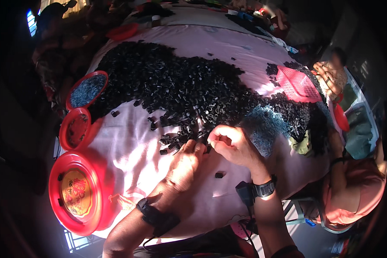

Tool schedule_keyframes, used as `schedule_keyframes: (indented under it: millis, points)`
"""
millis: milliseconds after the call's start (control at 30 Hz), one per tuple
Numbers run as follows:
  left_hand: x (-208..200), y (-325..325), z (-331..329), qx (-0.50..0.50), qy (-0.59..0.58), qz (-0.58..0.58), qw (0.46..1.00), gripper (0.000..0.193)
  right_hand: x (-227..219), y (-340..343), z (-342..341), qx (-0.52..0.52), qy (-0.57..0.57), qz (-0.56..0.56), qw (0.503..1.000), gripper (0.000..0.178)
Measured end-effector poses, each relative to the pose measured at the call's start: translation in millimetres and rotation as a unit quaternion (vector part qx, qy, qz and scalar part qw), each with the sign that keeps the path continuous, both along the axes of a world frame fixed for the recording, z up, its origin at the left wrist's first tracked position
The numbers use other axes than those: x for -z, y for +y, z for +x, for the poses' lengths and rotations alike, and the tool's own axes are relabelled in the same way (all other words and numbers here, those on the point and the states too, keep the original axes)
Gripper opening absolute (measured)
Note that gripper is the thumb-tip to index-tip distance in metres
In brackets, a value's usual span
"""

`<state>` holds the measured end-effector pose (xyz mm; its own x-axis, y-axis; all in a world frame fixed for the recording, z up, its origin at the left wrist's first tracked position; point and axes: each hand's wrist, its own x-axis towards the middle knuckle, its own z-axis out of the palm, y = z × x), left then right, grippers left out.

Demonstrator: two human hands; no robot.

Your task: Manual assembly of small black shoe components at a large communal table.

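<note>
My left hand (185,165) rests low at the near edge of a heap of small black cylindrical pieces (180,86). Its fingers are closed around a small black piece (207,148), of which only part shows. Just right of it, my right hand (233,144) is raised in a pinch, thumb and forefinger together over that piece. Whatever the pinch holds is too small to make out. Beside my right hand lies a pile of thin, shiny blue-grey metal bits (268,124). One loose black piece (219,175) sits on the pink cloth (215,198) between my forearms.
At the left edge stand a large red basin (96,215), a smaller red bowl (63,133) and a red bowl of metal bits (105,79). A pink perforated basket (294,84) is at the right. People sit along both sides; one in a salmon shirt (354,187) is close by.
</note>
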<state>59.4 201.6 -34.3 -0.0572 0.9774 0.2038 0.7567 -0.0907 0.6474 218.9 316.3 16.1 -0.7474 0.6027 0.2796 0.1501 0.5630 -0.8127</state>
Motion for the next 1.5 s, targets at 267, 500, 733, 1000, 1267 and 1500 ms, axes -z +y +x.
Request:
schedule_keyframes:
  millis: [267,500,733,1000,1267,1500]
  points:
    - [-24,-22,-9,-0.077,-0.180,0.002,0.981,0.016,-4,-8,-5,-0.022,0.015,-0.044,0.999,0.011]
    - [-19,-54,-25,-0.068,-0.643,-0.123,0.753,0.019,-7,-32,-20,-0.119,0.000,-0.038,0.992,0.010]
    - [-21,-55,-27,-0.066,-0.664,-0.151,0.729,0.015,-4,-35,-25,-0.116,-0.011,0.013,0.993,0.007]
    - [-23,-53,-30,-0.080,-0.691,-0.163,0.700,0.015,-7,-42,-28,-0.069,-0.013,0.008,0.998,0.020]
    - [-26,-55,-30,-0.065,-0.765,-0.140,0.625,0.014,-7,-43,-31,-0.099,0.066,0.076,0.990,0.027]
    - [-28,-59,-33,-0.034,-0.756,-0.127,0.641,0.018,-2,-39,-32,-0.097,0.076,0.070,0.990,0.028]
